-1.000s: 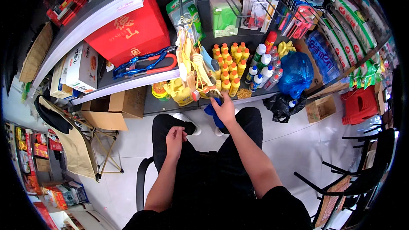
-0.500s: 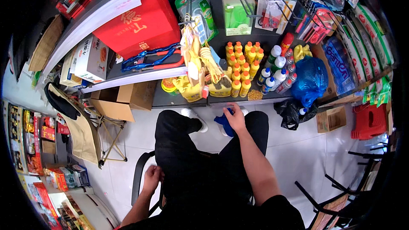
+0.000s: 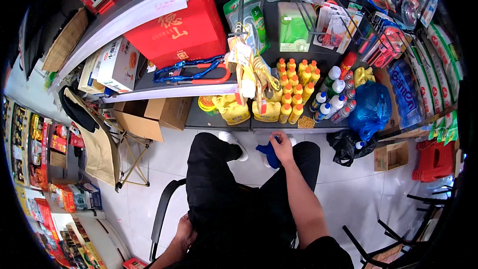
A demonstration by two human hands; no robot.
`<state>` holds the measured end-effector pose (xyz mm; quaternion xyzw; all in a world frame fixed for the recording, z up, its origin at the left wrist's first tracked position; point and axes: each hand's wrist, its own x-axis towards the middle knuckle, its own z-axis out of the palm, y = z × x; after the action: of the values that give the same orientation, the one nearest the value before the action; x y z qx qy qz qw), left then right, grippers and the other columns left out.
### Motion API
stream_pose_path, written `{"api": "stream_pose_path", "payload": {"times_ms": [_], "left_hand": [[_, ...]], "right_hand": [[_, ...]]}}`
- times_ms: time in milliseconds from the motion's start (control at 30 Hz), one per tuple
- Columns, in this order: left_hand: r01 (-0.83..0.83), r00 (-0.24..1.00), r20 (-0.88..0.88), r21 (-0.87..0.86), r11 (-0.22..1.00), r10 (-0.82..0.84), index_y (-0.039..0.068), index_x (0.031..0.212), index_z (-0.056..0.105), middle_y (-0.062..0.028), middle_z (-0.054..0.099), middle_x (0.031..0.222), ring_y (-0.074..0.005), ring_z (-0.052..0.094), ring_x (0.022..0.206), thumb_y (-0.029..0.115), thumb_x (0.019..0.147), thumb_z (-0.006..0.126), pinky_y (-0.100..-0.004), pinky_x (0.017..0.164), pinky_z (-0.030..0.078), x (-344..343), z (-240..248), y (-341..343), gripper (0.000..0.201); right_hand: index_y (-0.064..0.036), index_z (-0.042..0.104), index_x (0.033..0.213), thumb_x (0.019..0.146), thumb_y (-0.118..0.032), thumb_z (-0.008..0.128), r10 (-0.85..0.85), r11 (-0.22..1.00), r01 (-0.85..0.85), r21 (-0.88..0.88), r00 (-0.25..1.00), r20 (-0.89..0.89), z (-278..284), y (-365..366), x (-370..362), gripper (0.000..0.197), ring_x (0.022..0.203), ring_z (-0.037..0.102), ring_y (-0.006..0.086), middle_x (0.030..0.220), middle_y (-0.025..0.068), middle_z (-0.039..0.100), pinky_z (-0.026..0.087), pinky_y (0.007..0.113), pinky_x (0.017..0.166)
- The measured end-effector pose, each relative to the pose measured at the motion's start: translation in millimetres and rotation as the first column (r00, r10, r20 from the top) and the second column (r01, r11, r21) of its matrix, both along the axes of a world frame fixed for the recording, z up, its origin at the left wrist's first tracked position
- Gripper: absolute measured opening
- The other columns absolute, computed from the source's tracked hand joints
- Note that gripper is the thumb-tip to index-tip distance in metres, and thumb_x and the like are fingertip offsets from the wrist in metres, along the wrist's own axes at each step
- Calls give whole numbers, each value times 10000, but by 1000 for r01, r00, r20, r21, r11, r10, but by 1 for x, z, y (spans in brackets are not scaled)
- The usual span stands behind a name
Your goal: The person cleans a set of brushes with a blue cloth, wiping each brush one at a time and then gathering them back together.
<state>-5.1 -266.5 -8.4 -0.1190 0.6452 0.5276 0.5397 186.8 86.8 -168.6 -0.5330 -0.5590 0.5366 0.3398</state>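
Between my knees, my right hand (image 3: 282,148) is closed on a blue cloth (image 3: 269,154), which hangs bunched below the fingers over the floor by my shoe. My left hand (image 3: 185,229) rests low beside my hip, against the black trousers (image 3: 209,189); its fingertips are hidden there. Next to that hand curves a black chair armrest (image 3: 162,214). Just beyond the right hand, yellow bottles with orange caps (image 3: 294,94) stand in rows on a dark low shelf (image 3: 199,119). Beside them are large yellow jugs (image 3: 234,112).
An open cardboard box (image 3: 144,119) and folding chair (image 3: 94,144) stand left. To the right are a blue plastic bag (image 3: 369,109), a black bag (image 3: 343,147), a small carton (image 3: 391,156) and red stools (image 3: 432,162). A red box (image 3: 184,30) sits on the upper shelf.
The whole view has shifted, so the shelves appear lower and further right. My left hand has drawn back closer to my hip. The right hand still holds the blue cloth.
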Motion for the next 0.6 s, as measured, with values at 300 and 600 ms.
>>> {"api": "stream_pose_path", "payload": {"times_ms": [300,600], "left_hand": [[69,993,103,-189,980,-50,16,1219,518,-176,575,1180,-315,587,1016,273,928,481,-446,909,478,3,-6,24,391],[55,998,18,-333,941,-52,27,1200,544,-173,602,1127,-296,604,984,273,911,522,-431,860,511,-18,-67,-8,380]], "right_hand": [[-18,621,928,815,-212,645,50,998,-49,29,998,-36,-7,-3,-7,226,702,585,163,755,88,633,466,302,667],[-12,606,929,858,-169,614,41,999,-42,14,997,63,-8,-1,1,172,721,546,99,781,27,601,443,247,677]]}}
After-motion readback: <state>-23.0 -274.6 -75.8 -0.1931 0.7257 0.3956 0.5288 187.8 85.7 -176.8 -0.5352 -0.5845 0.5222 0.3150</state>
